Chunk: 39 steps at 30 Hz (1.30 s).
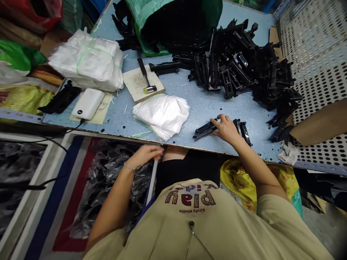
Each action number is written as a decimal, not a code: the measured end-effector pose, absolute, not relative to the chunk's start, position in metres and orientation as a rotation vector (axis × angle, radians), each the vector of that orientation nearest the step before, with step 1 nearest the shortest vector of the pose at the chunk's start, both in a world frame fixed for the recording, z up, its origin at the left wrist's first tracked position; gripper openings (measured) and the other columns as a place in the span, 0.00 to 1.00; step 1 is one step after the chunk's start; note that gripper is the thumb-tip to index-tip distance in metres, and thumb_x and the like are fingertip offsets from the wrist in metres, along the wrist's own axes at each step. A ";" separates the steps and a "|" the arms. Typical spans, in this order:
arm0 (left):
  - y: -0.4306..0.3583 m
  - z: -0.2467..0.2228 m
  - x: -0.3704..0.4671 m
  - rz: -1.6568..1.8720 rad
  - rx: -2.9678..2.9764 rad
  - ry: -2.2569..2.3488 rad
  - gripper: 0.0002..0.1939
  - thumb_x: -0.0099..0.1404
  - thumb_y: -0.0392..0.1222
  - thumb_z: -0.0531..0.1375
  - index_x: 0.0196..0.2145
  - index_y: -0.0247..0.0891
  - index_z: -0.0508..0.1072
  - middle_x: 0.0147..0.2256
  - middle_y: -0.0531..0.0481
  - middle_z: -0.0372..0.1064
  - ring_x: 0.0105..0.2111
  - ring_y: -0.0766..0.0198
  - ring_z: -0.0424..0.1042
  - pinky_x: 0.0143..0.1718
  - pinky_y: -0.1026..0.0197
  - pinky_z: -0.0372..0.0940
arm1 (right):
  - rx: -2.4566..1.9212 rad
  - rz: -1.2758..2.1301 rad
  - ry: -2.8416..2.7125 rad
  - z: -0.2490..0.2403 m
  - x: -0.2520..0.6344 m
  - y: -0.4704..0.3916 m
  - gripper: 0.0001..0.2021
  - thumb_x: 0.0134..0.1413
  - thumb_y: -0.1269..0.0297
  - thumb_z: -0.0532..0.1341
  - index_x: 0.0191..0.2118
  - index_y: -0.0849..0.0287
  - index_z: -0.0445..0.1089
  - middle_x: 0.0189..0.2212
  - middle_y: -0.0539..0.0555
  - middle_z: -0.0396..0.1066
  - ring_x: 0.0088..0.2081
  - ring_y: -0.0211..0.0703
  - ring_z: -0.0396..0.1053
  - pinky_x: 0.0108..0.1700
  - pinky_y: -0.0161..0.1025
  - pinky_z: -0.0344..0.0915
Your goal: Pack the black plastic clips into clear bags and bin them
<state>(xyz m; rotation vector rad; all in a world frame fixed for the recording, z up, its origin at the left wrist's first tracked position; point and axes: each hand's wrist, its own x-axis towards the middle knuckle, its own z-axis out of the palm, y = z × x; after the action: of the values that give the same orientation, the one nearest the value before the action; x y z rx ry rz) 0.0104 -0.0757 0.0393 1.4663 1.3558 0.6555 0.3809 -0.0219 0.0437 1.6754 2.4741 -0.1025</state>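
Observation:
My right hand (225, 128) pinches one end of a long, narrow black plastic part (203, 130) lying on the blue table, thumb on the near side and fingers on the far side. A similar black plastic part (244, 133) lies just right of that hand, partly hidden by the wrist. My left hand (148, 154) hovers at the table's front edge, slightly blurred, fingers loosely stretched to the right and nothing visible in them. Close beyond it sits a stack of thin white plastic bags (164, 113).
A big heap of black parts (233, 61) covers the table's back right beside a green sack (154, 21). A hammer (146, 76) rests on a board (130, 83). Bundled white bags (88, 59) and a white power bank (88, 104) lie left. Bagged black parts (108, 180) fill a box below.

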 end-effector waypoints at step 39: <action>-0.026 0.027 0.033 0.959 2.331 1.051 0.42 0.68 0.24 0.51 0.77 0.42 0.51 0.72 0.37 0.56 0.69 0.51 0.65 0.67 0.49 0.68 | 1.006 -3.495 0.456 0.018 0.263 -0.063 0.24 0.62 0.42 0.61 0.40 0.64 0.73 0.26 0.53 0.76 0.17 0.27 0.46 0.12 0.24 0.44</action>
<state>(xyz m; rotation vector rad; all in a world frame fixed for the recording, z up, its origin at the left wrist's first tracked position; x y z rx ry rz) 0.0335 -0.0256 0.0271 2.3314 1.0511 0.9590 0.2635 -0.0628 0.0178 1.0058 0.4560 -3.4952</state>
